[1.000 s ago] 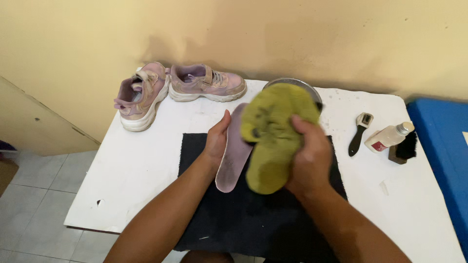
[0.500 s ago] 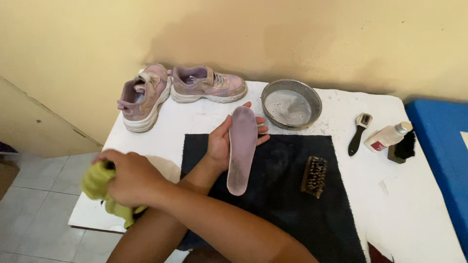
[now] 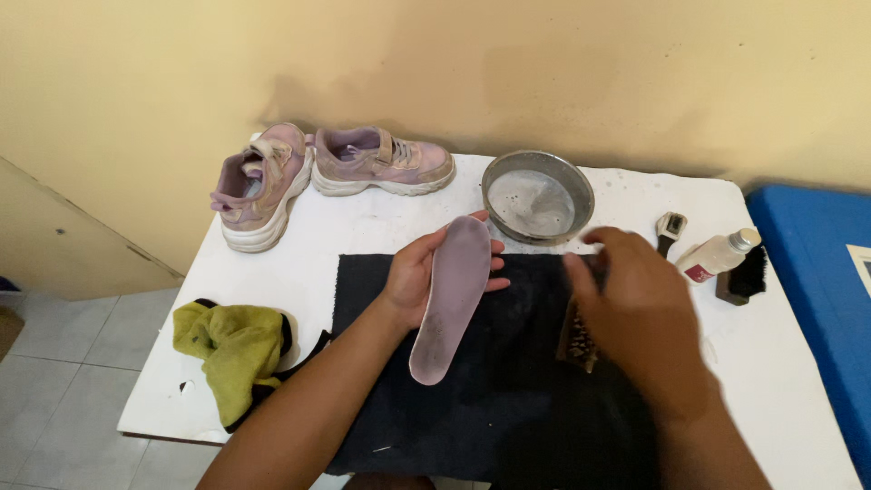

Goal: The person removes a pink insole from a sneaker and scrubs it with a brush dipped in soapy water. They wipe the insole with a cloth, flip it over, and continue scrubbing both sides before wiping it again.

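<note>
My left hand (image 3: 419, 277) holds a pale purple shoe insole (image 3: 451, 295) tilted above a dark cloth mat (image 3: 508, 381). My right hand (image 3: 635, 308) hovers over a bristle brush (image 3: 578, 338) lying on the mat, fingers spread, covering most of it; contact with the brush is not clear. A yellow-green rag (image 3: 231, 349) lies crumpled at the table's left front edge.
Two lilac sneakers (image 3: 259, 186) (image 3: 381, 161) stand at the back left of the white table (image 3: 381, 227). A metal bowl (image 3: 537, 197) sits behind the mat. A small brush (image 3: 670, 229), a clear bottle (image 3: 717, 257) and a black brush (image 3: 744, 277) lie at right. A blue surface (image 3: 817, 272) borders the table.
My right hand put the yellow-green rag down at the table's left edge and swung across to the right, over the bristle brush. The left hand kept holding the insole.
</note>
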